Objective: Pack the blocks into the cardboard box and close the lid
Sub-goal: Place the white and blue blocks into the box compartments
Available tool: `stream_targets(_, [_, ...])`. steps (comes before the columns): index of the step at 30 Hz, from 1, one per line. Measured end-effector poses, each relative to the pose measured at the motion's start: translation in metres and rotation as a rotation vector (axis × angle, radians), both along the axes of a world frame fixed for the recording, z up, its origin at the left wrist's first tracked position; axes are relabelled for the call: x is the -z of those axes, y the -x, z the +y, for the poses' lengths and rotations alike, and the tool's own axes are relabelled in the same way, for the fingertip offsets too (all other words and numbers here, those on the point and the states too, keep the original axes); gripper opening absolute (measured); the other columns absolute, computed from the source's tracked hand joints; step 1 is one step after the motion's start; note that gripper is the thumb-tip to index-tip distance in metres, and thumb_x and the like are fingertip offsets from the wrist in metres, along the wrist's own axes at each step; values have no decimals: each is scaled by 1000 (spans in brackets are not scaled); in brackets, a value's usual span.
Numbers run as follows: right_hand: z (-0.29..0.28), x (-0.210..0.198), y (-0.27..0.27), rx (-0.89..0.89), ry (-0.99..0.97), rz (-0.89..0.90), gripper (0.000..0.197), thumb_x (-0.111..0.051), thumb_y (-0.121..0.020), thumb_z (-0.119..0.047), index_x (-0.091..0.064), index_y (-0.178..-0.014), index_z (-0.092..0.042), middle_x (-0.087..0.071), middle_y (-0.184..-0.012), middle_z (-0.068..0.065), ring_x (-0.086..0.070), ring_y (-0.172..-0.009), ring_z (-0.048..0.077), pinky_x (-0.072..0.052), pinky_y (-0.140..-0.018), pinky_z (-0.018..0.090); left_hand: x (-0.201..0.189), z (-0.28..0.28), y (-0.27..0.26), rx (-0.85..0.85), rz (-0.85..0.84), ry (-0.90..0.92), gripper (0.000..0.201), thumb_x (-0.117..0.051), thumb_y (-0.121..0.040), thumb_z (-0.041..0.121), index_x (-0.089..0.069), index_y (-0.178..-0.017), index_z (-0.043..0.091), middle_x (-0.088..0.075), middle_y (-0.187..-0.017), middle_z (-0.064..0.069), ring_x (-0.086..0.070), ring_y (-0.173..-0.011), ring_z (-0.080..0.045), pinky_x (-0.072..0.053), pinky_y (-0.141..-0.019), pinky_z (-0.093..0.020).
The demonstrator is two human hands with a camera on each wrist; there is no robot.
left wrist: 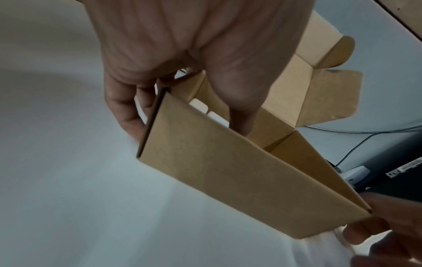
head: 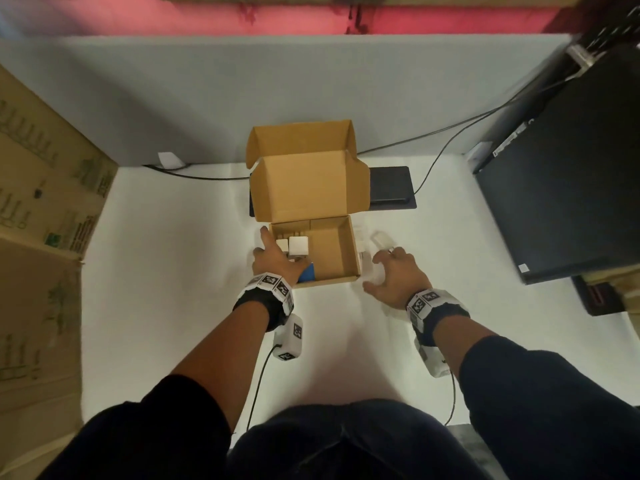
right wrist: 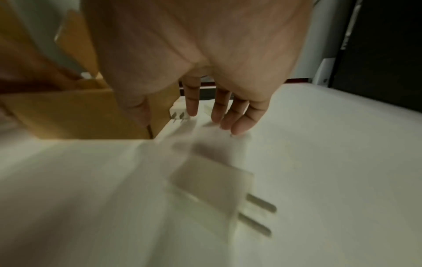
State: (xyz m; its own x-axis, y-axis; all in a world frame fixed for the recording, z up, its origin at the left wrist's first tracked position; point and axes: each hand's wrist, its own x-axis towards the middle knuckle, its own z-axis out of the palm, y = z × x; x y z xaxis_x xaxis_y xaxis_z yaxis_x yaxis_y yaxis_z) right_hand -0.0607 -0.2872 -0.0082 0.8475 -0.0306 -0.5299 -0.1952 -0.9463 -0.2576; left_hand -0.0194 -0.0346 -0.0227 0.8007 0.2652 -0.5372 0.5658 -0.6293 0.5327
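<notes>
The cardboard box (head: 349,251) stands mid-table with its lid (head: 304,181) raised. Inside at its left lie white blocks (head: 298,245) and something blue (head: 307,273). My left hand (head: 273,258) holds the box's near left corner. The left wrist view shows the thumb (left wrist: 237,108) inside the box (left wrist: 239,180) and fingers (left wrist: 128,112) outside the left wall. My right hand (head: 394,271) hovers open, right of the box, over white pronged blocks (head: 381,239) on the table. Its fingertips (right wrist: 239,122) reach down near one block (right wrist: 180,112); another block (right wrist: 212,184) lies nearer the wrist.
A black computer tower (head: 561,188) stands at the right, with cables (head: 450,133) running along the grey partition (head: 242,81). A flat black device (head: 391,188) lies behind the box. A big cardboard sheet (head: 41,202) borders the left side.
</notes>
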Motion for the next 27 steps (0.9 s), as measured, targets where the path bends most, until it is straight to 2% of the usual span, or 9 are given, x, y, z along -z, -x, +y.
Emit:
stream_targets(3, [-3,6,12,-58,25,62,86,-72,-68,-68,-42,-139,-31,-40,-138,5,-43,-125,29,-50,-95,49,2,-6,5,1,21,-17,134,-90,-73,36,10,-161,34,-48,-134,-20,-58,-119,-41,-52,-99,-51])
stream_targets(7, [-5,7,17,-156,38,103,102,-78,-55,-68,-36,-143,-38,-37,-136,0,-39,-127,25,-53,-91,48,5,-10,6,-23,47,-21,138,-92,-72,28,15,-158,42,-45,-136,-19,-58,-119,-42,-54,-96,-51])
stream_targets(10, [-13,6,18,-262,48,146,105,-85,-51,-54,-33,-141,-42,-37,-129,-2,-41,-120,22,-55,-85,44,5,-12,4,-33,62,-20,138,-92,-72,26,16,-157,45,-44,-138,-18,-57,-122,-42,-53,-100,-55])
stream_targets(13, [-27,7,20,-293,13,210,85,-82,-64,-26,-38,-135,-39,-42,-125,-1,-51,-113,24,-54,-80,39,5,-12,5,-35,70,-32,137,-91,-73,26,15,-157,46,-44,-140,-19,-56,-124,-44,-52,-100,-56])
stream_targets(16, [-37,4,22,-128,-137,183,53,-80,-72,-21,-56,-120,-25,-56,-118,4,-60,-101,24,-56,-76,33,5,-14,4,-46,79,-38,136,-91,-74,25,15,-157,46,-45,-139,-19,-56,-123,-44,-52,-99,-57])
stream_targets(19, [-40,-2,22,229,-354,0,49,-91,-68,-29,-65,-108,-21,-68,-101,6,-62,-77,14,-47,-63,17,3,-15,3,-46,83,-42,134,-90,-75,26,15,-157,46,-46,-136,-18,-58,-120,-44,-53,-98,-56])
stream_targets(21, [-35,-13,16,388,-438,-148,46,-91,-68,-33,-67,-105,-21,-70,-88,-1,-63,-71,7,-43,-59,11,2,-15,3,-44,81,-41,133,-90,-76,26,13,-157,46,-46,-135,-19,-59,-119,-43,-52,-96,-55])
stream_targets(24, [-16,-35,2,439,-525,-324,43,-92,-66,-37,-69,-100,-21,-68,-88,-7,-65,-78,1,-46,-64,8,3,-15,4,-47,84,-27,132,-90,-76,25,13,-157,46,-45,-138,-19,-58,-120,-43,-52,-97,-56])
stream_targets(27, [13,-49,-11,380,-646,-422,43,-93,-67,-30,-73,-101,-15,-62,-104,-1,-66,-92,9,-58,-79,20,4,-12,4,-56,65,-7,131,-90,-76,23,9,-157,47,-45,-137,-18,-58,-120,-43,-54,-97,-56])
